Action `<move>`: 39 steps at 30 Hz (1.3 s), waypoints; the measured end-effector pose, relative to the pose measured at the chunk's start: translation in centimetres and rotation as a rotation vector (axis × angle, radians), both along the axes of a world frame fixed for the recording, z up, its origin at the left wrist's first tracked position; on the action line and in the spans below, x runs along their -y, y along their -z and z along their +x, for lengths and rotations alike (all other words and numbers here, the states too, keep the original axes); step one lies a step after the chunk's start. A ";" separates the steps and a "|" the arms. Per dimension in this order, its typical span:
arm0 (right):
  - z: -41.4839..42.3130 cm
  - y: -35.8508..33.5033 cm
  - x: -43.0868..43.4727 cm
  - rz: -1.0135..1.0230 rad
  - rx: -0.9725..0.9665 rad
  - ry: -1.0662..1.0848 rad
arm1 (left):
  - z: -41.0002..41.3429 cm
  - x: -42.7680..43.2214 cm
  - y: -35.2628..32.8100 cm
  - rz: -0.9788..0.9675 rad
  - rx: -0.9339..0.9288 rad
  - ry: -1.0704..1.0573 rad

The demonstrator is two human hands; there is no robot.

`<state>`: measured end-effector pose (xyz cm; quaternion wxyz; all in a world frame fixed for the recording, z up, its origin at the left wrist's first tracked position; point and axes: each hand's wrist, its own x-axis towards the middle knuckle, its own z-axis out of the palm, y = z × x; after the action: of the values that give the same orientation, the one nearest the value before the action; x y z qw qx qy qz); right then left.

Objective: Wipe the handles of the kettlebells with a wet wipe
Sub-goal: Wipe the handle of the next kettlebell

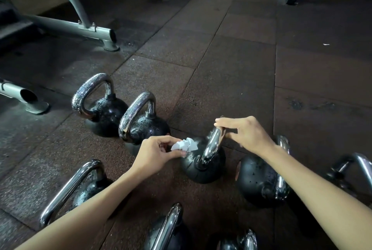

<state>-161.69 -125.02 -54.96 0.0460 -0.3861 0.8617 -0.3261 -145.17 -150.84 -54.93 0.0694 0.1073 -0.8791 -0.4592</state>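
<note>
Several black kettlebells with chrome handles stand on the dark rubber floor. The middle kettlebell (203,161) has its chrome handle (212,145) pinched at the top by my right hand (243,132). My left hand (159,152) pinches a crumpled white wet wipe (185,145) just left of that handle, over the ball's shoulder. Two kettlebells (100,106) (141,122) with wet, beaded handles stand behind to the left. Another kettlebell (261,181) sits under my right forearm.
More kettlebells stand at the front left (74,187), bottom middle (167,227) and right edge (350,169). A grey machine frame (80,26) and a tube foot (26,98) stand at the left. Machine bases line the far end.
</note>
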 end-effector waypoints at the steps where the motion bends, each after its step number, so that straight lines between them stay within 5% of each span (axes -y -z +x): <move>1: 0.6 0.1 0.5 0.018 -0.040 -0.020 | -0.1 0.1 -0.2 0.004 0.024 0.019; 8: 3.1 -0.2 6.0 0.114 -0.105 -0.073 | -1.0 3.3 -1.5 -0.053 0.075 -0.017; 12: 3.1 -1.2 3.1 0.111 0.173 0.030 | -1.0 4.4 -1.9 -0.003 0.111 -0.018; 14: 3.9 -2.2 2.5 0.022 0.293 0.179 | -1.2 4.4 -2.1 0.003 0.116 -0.006; 17: 6.0 -2.7 2.9 -0.080 0.208 0.517 | -1.7 4.5 -2.2 -0.009 0.119 -0.002; 22: 9.8 -2.2 5.9 -0.119 0.488 0.671 | -3.0 4.4 -2.8 -0.016 0.091 0.008; 32: 10.4 -0.6 7.4 -0.223 0.772 0.612 | -3.7 4.4 -2.5 -0.056 0.076 0.023; 39: 11.2 -1.1 8.9 -0.244 0.709 0.726 | -3.9 3.9 -2.8 -0.061 0.079 0.072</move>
<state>-150.49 -133.96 -53.85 0.1737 0.0692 0.8274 -0.5296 -149.08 -154.77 -52.13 0.0211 0.0914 -0.8980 -0.4299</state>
